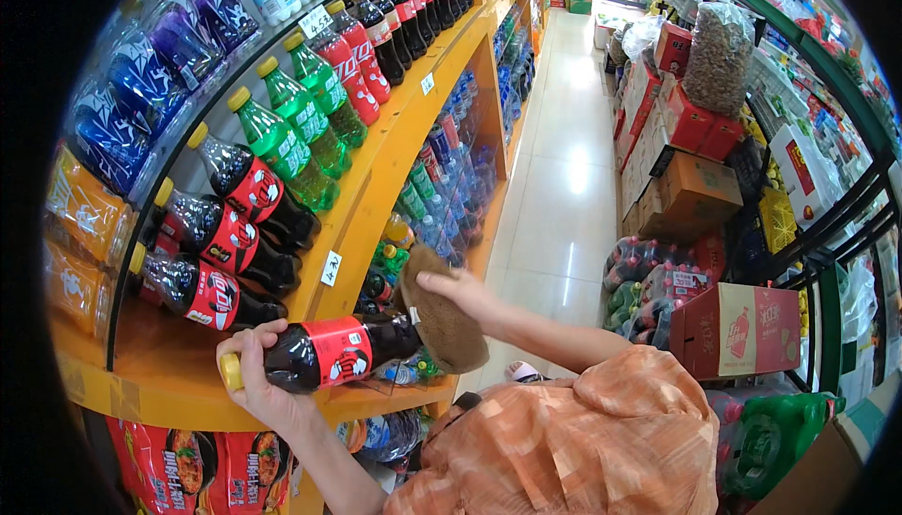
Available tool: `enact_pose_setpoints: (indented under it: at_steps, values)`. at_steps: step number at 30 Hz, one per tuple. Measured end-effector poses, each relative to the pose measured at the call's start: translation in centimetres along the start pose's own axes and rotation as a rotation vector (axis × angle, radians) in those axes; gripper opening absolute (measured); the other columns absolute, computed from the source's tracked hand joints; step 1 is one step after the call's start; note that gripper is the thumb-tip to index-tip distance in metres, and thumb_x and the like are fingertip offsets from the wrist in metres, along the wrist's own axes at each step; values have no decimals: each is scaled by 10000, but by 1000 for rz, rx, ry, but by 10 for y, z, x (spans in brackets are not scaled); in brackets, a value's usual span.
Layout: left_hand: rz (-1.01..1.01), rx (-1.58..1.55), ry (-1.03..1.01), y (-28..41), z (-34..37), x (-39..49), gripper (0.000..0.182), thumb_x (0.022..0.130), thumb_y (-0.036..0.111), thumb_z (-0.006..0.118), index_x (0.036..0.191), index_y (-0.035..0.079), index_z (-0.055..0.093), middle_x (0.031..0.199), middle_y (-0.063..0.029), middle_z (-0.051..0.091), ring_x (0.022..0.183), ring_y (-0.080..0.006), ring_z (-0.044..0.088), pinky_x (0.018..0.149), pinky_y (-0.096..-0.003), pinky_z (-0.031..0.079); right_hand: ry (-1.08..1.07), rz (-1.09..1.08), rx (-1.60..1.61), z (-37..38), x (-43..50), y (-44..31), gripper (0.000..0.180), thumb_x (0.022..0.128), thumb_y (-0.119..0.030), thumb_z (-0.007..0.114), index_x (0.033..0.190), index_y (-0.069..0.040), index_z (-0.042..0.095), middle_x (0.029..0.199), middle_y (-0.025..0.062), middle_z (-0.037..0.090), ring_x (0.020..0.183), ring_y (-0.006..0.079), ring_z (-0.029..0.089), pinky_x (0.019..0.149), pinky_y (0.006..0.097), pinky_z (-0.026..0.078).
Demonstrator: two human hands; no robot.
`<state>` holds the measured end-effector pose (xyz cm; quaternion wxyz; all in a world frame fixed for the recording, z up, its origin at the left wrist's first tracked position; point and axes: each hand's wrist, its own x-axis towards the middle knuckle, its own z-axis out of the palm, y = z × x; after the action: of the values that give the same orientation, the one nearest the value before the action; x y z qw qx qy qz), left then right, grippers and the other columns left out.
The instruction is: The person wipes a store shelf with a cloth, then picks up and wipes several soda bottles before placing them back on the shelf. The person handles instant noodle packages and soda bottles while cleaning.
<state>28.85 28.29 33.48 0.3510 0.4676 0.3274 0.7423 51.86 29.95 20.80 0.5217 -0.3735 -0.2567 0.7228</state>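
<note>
My left hand [271,381] grips a large cola bottle [338,353] by its neck, near the yellow cap; the bottle lies almost level in front of the shelf, its red label facing up. A brown cloth [444,317] is in my right hand [454,293], touching or close beside the bottle's base; the exact contact is hidden. Left of my hands, cola bottles [215,300] with yellow caps stand on the orange wooden shelf [366,198], followed by green soda bottles [289,152] and more dark bottles farther along.
Price tags mark the shelf edge. Smaller bottles [440,205] fill the level below, with red noodle packs [204,473] under the near corner. Across the tiled aisle [564,184] are stacked cartons [697,191], wrapped bottle packs [648,275] and a red box [736,332].
</note>
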Motion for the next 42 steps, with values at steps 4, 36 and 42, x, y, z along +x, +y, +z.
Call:
enact_pose_setpoints:
  at_steps: [4, 36, 42]
  values:
    - [41, 96, 35, -2, 10, -4, 91, 918, 26, 602, 875, 36, 522, 772, -87, 574, 826, -246, 657, 800, -361, 518, -146, -636, -307, -7, -6, 0, 606, 939, -393, 635, 1386, -20, 465, 1268, 146, 603, 1130, 254, 605, 962, 376, 473]
    - [27, -113, -45, -7, 11, 1, 474, 898, 274, 684, 1259, 27, 501, 1159, -165, 624, 1097, -313, 646, 916, -428, 532, -127, 49, 19, -23, 4, 75, 753, 834, -528, 689, 1422, -131, 437, 1209, 47, 573, 1097, 195, 546, 936, 388, 461]
    - [-82, -68, -108, -47, 10, -58, 868, 738, 55, 838, 1420, 54, 302, 1264, -94, 554, 1146, -175, 575, 1010, -368, 466, -302, 4, 91, -38, 12, 78, 816, 881, -578, 591, 1476, -60, 380, 1424, 135, 501, 1324, 307, 471, 1121, 470, 358]
